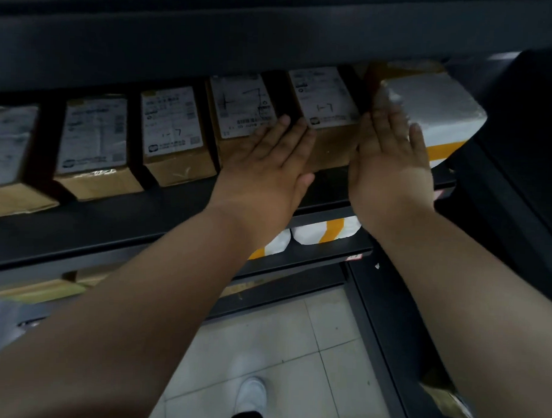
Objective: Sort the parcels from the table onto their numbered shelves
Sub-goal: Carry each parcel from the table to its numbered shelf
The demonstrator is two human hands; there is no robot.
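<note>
head view: a box (325, 101) sits on the dark shelf (142, 223), label up with "1-7" written on it by hand, and both hands frame it

the left hand (267, 164) lies flat at the box's front left corner, palm down; its fingers (290, 131) are straight and pressed together, the tips reaching the gap beside the next box (241, 104), and the thumb sticks out to the right below the box front. the right hand (392, 163) stands at the box's right side, between it and a white parcel (435, 101) that carries a strip of orange tape; its fingers (384, 118) are straight and close together, with the outermost one slightly apart. neither hand curls round anything, and whether the right palm really presses on the cardboard i cannot tell

the box is the fifth in a row of brown cartons with white labels, all angled the same way; left of the next box stand three more (174, 124) (96, 133) (11, 146), the last one blurred

on the lower shelf (329, 253), under the wrists, lie white packets (324, 232) with orange tape. below that are pale floor tiles (279, 349) and a white shoe (251, 392)
</note>
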